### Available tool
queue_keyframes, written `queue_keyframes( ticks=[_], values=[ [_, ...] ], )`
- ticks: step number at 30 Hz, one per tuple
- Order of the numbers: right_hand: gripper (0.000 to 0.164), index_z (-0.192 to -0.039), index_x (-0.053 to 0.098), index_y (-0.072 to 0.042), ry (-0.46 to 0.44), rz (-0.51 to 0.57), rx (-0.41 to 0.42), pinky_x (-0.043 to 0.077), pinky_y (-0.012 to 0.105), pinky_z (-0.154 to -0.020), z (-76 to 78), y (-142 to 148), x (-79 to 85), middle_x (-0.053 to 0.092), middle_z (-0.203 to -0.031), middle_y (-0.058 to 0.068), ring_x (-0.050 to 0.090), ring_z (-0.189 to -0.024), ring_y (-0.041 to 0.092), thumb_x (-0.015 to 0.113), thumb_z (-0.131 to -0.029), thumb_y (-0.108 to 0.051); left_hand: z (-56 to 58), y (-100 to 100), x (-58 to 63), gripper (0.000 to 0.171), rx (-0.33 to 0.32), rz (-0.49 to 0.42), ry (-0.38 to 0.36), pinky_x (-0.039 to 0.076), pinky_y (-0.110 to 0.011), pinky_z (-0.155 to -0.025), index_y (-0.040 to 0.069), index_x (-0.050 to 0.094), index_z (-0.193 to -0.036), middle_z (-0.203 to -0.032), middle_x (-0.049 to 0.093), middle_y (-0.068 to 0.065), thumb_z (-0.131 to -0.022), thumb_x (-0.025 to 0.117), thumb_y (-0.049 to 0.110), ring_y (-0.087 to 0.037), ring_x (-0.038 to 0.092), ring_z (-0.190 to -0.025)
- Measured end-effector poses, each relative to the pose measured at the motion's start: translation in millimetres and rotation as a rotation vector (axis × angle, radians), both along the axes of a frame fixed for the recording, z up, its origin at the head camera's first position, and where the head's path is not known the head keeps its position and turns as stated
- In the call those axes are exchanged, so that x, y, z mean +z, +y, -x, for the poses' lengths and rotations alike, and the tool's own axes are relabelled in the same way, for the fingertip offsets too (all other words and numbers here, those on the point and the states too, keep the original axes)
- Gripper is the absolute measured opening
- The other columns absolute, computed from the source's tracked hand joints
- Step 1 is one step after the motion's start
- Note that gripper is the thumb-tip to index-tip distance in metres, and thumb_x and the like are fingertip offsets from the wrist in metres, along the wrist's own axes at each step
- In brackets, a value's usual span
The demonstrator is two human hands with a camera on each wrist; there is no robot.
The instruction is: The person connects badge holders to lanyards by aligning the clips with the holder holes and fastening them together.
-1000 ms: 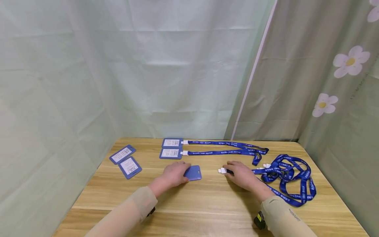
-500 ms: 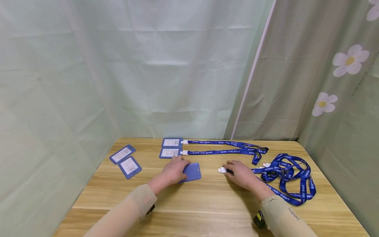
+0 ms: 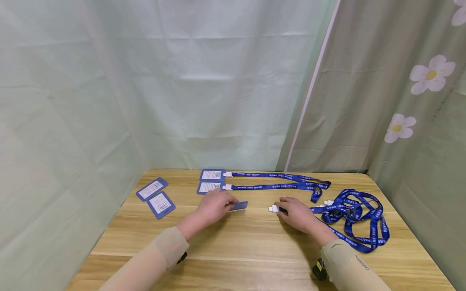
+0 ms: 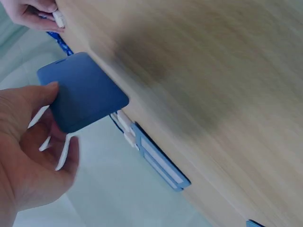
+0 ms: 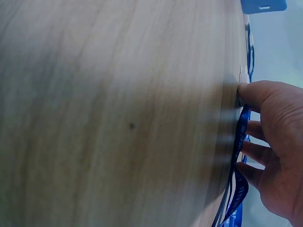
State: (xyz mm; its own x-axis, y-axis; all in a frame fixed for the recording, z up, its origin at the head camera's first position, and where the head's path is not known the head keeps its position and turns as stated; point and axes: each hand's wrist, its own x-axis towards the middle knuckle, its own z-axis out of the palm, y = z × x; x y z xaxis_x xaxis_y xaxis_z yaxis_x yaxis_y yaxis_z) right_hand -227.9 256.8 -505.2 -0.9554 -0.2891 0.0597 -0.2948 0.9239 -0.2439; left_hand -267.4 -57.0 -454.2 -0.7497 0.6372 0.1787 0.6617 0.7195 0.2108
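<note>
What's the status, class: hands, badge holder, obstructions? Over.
Left hand gripping blue badge holder, tilted. Right hand holding white lanyard clip. Two apart, nothing visible between them.

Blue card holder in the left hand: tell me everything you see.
The flat rectangular blue card holder, apparently plastic, has rounded corners and a slot near one short edge. The left wrist view shows a plain blue face. The left hand pinches it, thumb on that face; it tilts over the brown wooden table, nearly edge-on in the head view.
</note>
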Motion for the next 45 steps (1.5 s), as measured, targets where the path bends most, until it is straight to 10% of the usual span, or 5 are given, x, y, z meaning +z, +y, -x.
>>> queue_keyframes(
  ticks=[7, 12, 20, 30, 45],
  values=[
    [0.044, -0.139, 0.065, -0.010, 0.011, 0.003, 0.013, 0.037, 0.056, -0.113, 1.0, 1, -1.1, 0.055, -0.147, 0.018, 0.047, -0.138, 0.041, 0.067, -0.101, -0.031, -2.8, -3, -10.1, 0.019, -0.039, 0.054, 0.154, 0.036, -0.028, -0.066, 0.025, 0.082, -0.111, -0.104, 0.077, 0.012, -0.094, 0.076, 0.019, -0.011, 0.046, -0.076],
    [0.044, -0.140, 0.064, -0.010, 0.019, 0.001, 0.017, 0.037, 0.056, -0.113, 2.2, 2, -2.6, 0.055, -0.146, 0.018, 0.047, -0.138, 0.041, 0.067, -0.101, -0.031, -9.4, -4, -22.7, 0.020, -0.075, 0.065, 0.166, 0.047, -0.033, -0.076, 0.025, 0.081, -0.113, -0.103, 0.076, 0.007, -0.094, 0.077, 0.021, -0.014, 0.056, -0.086],
    [0.044, -0.141, 0.064, -0.011, 0.021, -0.005, 0.012, 0.037, 0.057, -0.113, 2.6, 3, -3.5, 0.054, -0.148, 0.018, 0.046, -0.139, 0.041, 0.066, -0.102, -0.031, -23.6, -3, -38.1, 0.027, -0.104, 0.113, 0.083, 0.045, -0.061, -0.103, 0.025, 0.078, -0.122, -0.104, 0.070, 0.002, -0.095, 0.076, 0.023, -0.017, 0.066, -0.096],
    [0.043, -0.140, 0.064, -0.011, 0.045, 0.012, 0.021, 0.036, 0.057, -0.113, 2.1, 1, -4.0, 0.054, -0.147, 0.019, 0.046, -0.138, 0.042, 0.065, -0.102, -0.030, -25.3, -4, -44.6, 0.027, -0.092, 0.115, 0.060, 0.046, -0.052, -0.104, 0.023, 0.077, -0.123, -0.108, 0.068, 0.001, -0.095, 0.075, 0.023, -0.019, 0.063, -0.102],
    [0.041, -0.138, 0.067, -0.013, 0.000, 0.097, 0.034, 0.030, 0.064, -0.114, -10.3, 1, -6.0, 0.052, -0.150, 0.020, 0.038, -0.142, 0.048, 0.068, -0.100, -0.031, -22.7, -28, -47.7, 0.076, 0.126, 0.092, -0.196, 0.019, -0.074, -0.113, 0.014, 0.048, -0.154, -0.160, 0.037, -0.019, -0.095, 0.065, 0.058, -0.046, 0.029, -0.148]
  ],
)
